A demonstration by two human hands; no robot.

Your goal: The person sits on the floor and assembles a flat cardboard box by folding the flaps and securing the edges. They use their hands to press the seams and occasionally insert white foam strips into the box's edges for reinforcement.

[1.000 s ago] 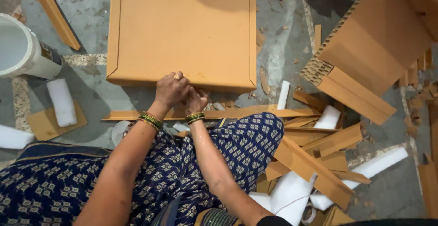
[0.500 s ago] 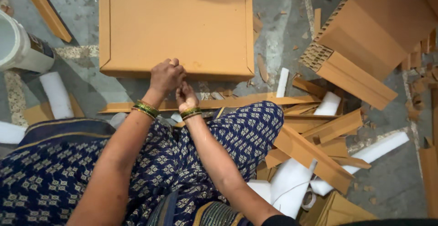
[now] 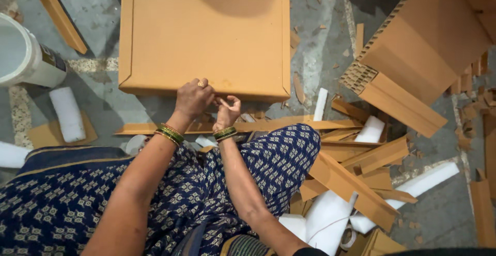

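A large flat brown cardboard panel (image 3: 206, 28) with folded edges lies on the floor in front of me. My left hand (image 3: 192, 99) rests curled on the panel's near edge, gripping it. Just to its right, my right hand (image 3: 228, 110) is at the same edge, palm up, with thumb and fingers pinched together. Whatever it pinches is too small to make out. Both wrists wear green and gold bangles. My knee in blue patterned cloth (image 3: 279, 152) is just below the hands.
A white bucket (image 3: 23, 54) stands at the far left, with white foam rolls (image 3: 67, 114) near it. A thick honeycomb cardboard block (image 3: 413, 54) lies at the right. Long cardboard strips (image 3: 356, 183) and white foam pieces (image 3: 413, 186) litter the grey floor around my knee.
My right hand has drawn slightly to the right, away from the left hand, and turned palm up. The left hand stays on the panel's near edge. The view has shifted a little.
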